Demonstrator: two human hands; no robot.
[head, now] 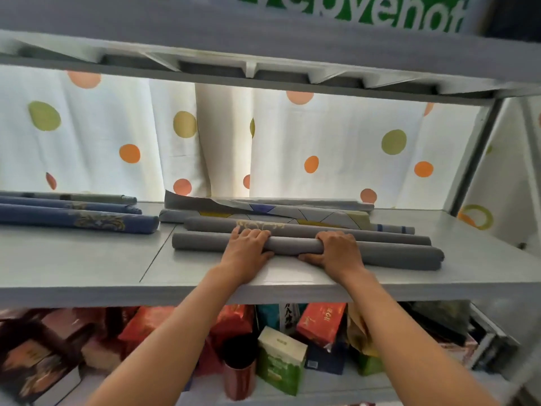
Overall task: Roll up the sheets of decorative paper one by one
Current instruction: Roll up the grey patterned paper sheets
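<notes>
- Head view: both hands rest on a grey paper roll (307,251) that lies lengthwise on a pale grey shelf (87,259), close to its front edge
- The left hand (246,253) is laid over the roll, fingers curled across its top and thumb along the near side (so it grips the roll rather than pressing flat)
- The right hand (336,253) holds it the same way, further along, fingers wrapped over the top and thumb on the near side
- Just behind lies a second grey roll (380,236) with a pale gold pattern, touching or nearly touching the first; the fingertips of both hands reach towards it
- Behind that, a loosely rolled sheet (278,210) with purple and yellow shapes on white, one corner lifted, blocks the back of the shelf
- A thin roll with blue stripes (395,229) pokes out at the right behind the grey ones
- Well apart, at the left, sit three blue rolls (82,219) with gold ornament (side by side, ends pointing to the middle)
- A white curtain with coloured dots (117,136) hangs behind the shelf
- An upper shelf (263,33) hangs low overhead, carrying a green sign with white letters (366,13)
- Below, between the forearms, stand red packets (320,322), a green and white box (281,363) and a copper-coloured cup (240,373); books (38,373) lie at the lower left
</notes>
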